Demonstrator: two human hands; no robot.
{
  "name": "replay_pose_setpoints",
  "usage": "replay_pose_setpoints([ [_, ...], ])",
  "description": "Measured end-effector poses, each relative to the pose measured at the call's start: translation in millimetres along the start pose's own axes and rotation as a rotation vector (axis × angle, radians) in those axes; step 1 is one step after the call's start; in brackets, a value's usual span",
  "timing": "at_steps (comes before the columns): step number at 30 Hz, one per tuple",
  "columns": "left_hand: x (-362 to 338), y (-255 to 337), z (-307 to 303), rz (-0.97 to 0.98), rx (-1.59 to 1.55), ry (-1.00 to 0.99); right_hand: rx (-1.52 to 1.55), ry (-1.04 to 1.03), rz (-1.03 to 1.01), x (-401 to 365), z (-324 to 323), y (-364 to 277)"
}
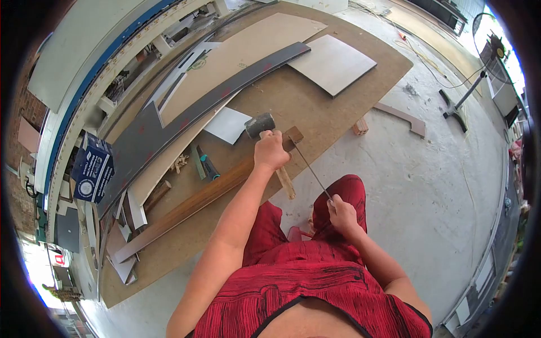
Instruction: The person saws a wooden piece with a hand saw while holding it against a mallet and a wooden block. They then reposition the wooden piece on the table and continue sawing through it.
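A wooden beam (205,194) lies slantwise along the near side of the worktable (315,118). Over its far end, my left hand (271,150) is closed around a rubber mallet (260,125), gripping the wooden handle just below the black head. The handle's lower end sticks out past the beam. My right hand (342,216), above my knee, is closed on the near end of a long, thin metal tool (313,171). Its far tip meets the beam's end, beside my left hand. The tool's grip is hidden in my fingers.
Dark grey (208,101) and white panels (332,65) lie across the table, with a blue-handled tool (208,167) and wood shavings (180,163). A blue box (94,167) stands at the left. On the floor are a cut board (401,118) and a fan (465,105).
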State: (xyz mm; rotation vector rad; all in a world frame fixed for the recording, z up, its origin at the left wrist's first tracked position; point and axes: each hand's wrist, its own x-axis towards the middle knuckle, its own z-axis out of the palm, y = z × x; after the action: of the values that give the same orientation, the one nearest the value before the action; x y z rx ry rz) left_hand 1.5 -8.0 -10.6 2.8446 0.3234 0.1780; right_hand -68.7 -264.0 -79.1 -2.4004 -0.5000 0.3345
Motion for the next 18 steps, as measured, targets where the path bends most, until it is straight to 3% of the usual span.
replay_pose_setpoints([
  [9,-2,1,-2,-0.035,-0.007,-0.014,0.048,0.088,-0.077,102,7,-63],
  [18,0,-2,4,-0.013,-0.021,0.007,0.009,0.055,-0.004,-2,8,3],
])
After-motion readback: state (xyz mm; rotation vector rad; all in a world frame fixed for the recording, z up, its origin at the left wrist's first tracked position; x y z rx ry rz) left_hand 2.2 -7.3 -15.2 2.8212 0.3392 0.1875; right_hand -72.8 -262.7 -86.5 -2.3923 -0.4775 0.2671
